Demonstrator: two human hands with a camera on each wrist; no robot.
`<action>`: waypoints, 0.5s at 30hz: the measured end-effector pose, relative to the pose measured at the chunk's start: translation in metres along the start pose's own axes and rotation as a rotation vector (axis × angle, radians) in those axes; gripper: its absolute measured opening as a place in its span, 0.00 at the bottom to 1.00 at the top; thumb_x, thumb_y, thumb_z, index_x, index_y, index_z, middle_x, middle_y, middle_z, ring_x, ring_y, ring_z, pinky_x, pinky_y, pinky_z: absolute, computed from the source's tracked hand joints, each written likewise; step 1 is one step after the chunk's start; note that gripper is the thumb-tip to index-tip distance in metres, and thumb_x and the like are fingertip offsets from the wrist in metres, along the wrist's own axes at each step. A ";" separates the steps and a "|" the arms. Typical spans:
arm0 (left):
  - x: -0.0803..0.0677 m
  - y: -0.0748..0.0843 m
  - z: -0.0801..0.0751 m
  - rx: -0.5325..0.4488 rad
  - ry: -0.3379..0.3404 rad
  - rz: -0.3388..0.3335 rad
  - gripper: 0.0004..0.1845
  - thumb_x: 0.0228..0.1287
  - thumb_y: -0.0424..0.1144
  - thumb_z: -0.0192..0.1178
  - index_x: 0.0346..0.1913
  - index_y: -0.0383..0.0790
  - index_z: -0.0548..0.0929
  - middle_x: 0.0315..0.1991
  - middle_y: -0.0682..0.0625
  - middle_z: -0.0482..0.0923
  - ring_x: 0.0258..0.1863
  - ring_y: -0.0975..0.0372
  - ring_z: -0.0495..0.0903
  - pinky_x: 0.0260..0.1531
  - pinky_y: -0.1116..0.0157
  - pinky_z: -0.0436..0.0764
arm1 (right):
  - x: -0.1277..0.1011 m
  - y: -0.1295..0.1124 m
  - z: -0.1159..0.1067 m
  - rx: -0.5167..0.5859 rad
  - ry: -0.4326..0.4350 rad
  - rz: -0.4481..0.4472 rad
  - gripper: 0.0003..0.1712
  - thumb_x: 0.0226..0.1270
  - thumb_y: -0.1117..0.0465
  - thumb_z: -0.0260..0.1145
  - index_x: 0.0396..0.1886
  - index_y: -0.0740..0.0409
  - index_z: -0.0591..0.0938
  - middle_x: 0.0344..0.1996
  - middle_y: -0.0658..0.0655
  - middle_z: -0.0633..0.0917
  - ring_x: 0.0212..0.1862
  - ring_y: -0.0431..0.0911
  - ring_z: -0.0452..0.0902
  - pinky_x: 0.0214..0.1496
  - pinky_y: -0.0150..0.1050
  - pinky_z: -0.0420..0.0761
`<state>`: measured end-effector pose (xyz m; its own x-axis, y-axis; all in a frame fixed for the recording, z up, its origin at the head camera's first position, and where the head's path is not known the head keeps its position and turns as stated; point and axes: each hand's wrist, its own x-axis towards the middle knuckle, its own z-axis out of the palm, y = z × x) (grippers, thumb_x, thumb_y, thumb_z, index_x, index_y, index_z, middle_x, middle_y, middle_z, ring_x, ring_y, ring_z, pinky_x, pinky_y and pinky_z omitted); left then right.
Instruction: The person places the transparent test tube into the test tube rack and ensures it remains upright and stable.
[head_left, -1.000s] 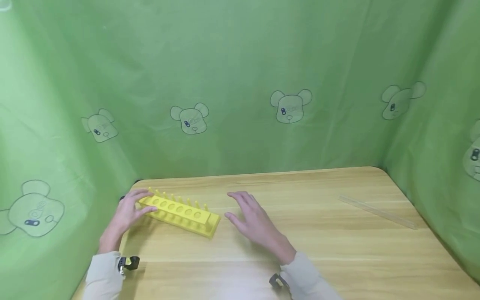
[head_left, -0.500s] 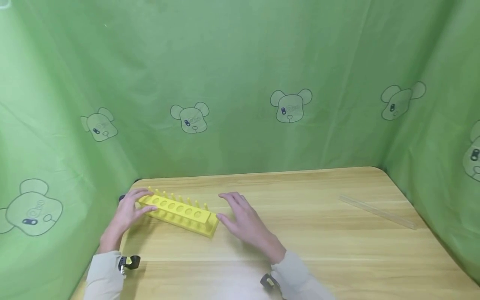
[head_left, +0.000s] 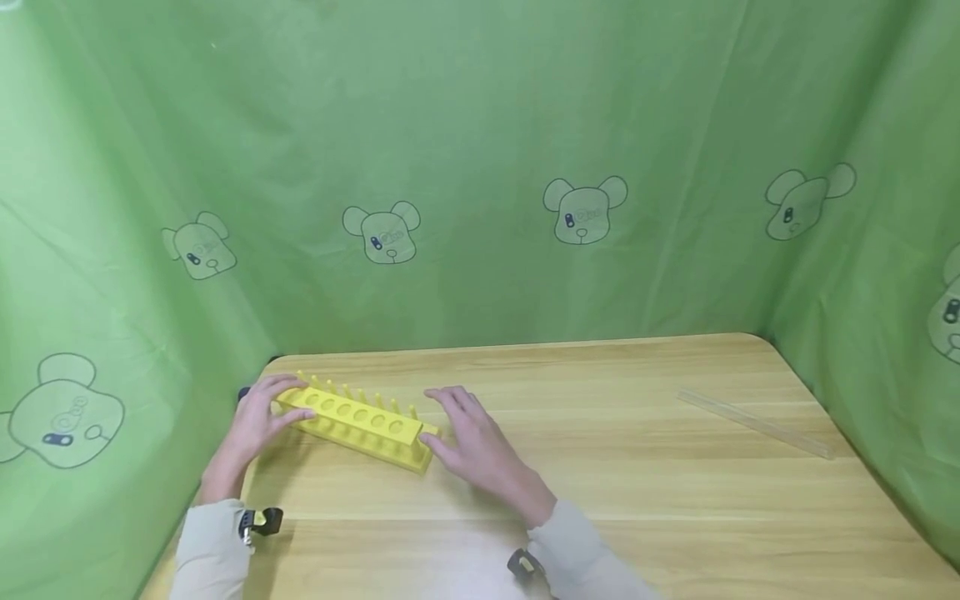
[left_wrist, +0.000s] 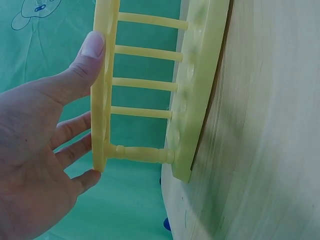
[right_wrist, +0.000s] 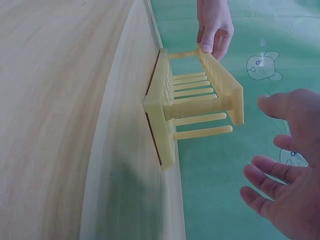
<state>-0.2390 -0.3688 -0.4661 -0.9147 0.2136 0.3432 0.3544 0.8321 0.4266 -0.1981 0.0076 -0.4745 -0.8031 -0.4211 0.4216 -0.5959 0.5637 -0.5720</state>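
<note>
A yellow test tube rack (head_left: 352,419) stands at the left of the table, with a row of round holes along its top plate and a row of pegs behind. My left hand (head_left: 250,425) holds its left end; in the left wrist view the thumb (left_wrist: 92,47) lies on one side of the top plate (left_wrist: 100,100) and the fingers reach behind the other. Beside the rack's right end hovers my right hand (head_left: 476,437), thumb and fingers spread. The right wrist view shows a gap between that thumb (right_wrist: 275,106) and the rack (right_wrist: 197,106).
On the right part of the wooden table (head_left: 637,500) lies a thin transparent rod (head_left: 756,424). Green curtains (head_left: 480,275) with bear-head outlines enclose the back and both sides of the table. The rack stands near the table's left edge.
My right hand has moved left, closer to the rack's right end, its fingers still spread. The left hand keeps its hold, and the rack stays practically where it was.
</note>
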 end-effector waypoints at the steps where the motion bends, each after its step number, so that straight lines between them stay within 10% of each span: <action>1: 0.000 0.000 -0.001 0.000 0.000 -0.002 0.29 0.54 0.40 0.78 0.58 0.32 0.82 0.64 0.28 0.73 0.65 0.34 0.68 0.65 0.30 0.62 | 0.001 0.000 0.001 0.003 -0.002 0.001 0.35 0.70 0.52 0.71 0.72 0.57 0.71 0.62 0.56 0.77 0.65 0.50 0.74 0.70 0.44 0.75; 15: 0.000 0.002 0.002 -0.011 0.014 -0.013 0.29 0.54 0.40 0.78 0.58 0.32 0.82 0.64 0.29 0.74 0.64 0.34 0.69 0.65 0.30 0.62 | 0.009 -0.006 0.016 0.002 -0.005 -0.027 0.35 0.66 0.52 0.74 0.69 0.59 0.74 0.58 0.57 0.79 0.60 0.49 0.76 0.67 0.41 0.77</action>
<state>-0.2387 -0.3661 -0.4668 -0.9162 0.1955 0.3497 0.3448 0.8292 0.4399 -0.2014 -0.0105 -0.4787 -0.7869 -0.4396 0.4331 -0.6171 0.5511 -0.5617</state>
